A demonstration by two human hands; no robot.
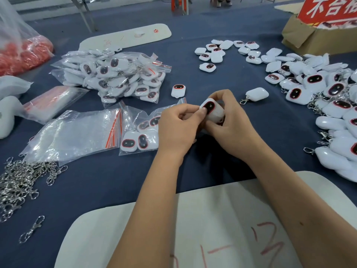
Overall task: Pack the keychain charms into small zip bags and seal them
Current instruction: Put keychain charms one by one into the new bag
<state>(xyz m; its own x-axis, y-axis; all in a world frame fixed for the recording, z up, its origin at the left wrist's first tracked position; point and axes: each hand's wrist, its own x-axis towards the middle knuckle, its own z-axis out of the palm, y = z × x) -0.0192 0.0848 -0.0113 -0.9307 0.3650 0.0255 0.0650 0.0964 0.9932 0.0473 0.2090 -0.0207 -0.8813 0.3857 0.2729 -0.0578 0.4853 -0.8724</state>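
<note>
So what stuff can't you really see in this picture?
- Charm in the head view: its lower part is covered by the left hand and right hand.
- Red sign: cut off by the top edge.
- Cardboard box: contents are hidden behind that sign.

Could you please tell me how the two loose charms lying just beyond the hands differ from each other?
The left charm lies face up, showing its dark red-rimmed oval; the right charm shows only plain white. The right charm has a metal clasp attached at its near-left corner; no clasp shows on the left one. Both are white, rounded, and rest unbagged on the blue cloth.
</note>
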